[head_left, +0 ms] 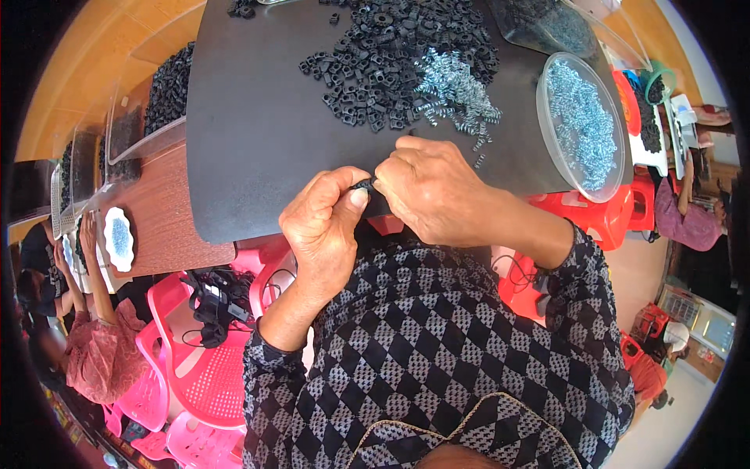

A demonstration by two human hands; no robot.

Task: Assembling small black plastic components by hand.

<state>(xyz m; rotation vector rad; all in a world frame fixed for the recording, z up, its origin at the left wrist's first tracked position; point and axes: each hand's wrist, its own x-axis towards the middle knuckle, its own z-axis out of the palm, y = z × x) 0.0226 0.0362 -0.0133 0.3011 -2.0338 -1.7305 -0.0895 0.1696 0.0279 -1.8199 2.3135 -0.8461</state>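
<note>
Between thumb and forefinger, my left hand [319, 223] pinches a small black plastic part [362, 184] just over the near edge of the black mat [258, 148]. Right against it is my right hand [433, 187], its fingers curled closed at the part's right end. What those fingers hold is hidden; a dark tip shows above the knuckles. Beyond my hands lies a heap of black plastic parts [371, 86]. A pile of small metal coil springs [457, 90] rests against its right side, with a few springs trailing toward my right hand.
A round clear tray [544, 129] of springs stands at the mat's right edge, above a red stool [598, 219]. Bins of black parts [168, 94] and a white dish [119, 254] are on the left. Pink chairs [207, 375] and other people sit nearby.
</note>
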